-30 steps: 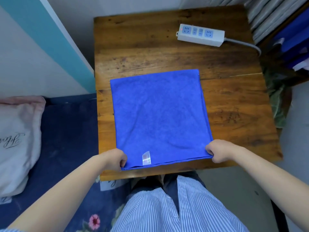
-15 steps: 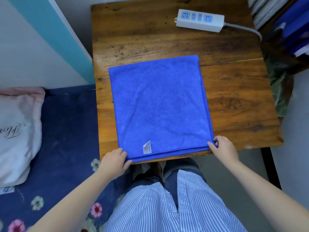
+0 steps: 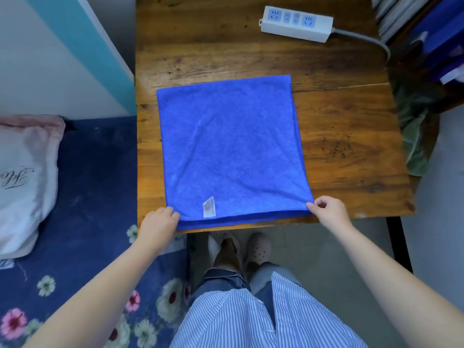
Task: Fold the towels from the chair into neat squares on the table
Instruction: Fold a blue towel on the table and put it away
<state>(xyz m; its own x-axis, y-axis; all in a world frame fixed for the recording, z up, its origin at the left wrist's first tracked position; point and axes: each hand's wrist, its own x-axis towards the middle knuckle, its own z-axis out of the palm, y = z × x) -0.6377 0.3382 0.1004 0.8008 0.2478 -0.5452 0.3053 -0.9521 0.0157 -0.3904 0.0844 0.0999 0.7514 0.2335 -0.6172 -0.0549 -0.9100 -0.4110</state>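
I see the blue towel (image 3: 231, 149) lying flat on the wooden table (image 3: 346, 136), folded double, its long axis running away from me toward the power strip (image 3: 296, 23), its white tag (image 3: 209, 207) at the near edge. My left hand (image 3: 158, 223) pinches the near left corner and my right hand (image 3: 329, 209) pinches the near right corner, fingers curled on the cloth. Compared with a second ago, both fists have loosened into fingertip pinches, and the towel's near edge now sits at the table's front edge.
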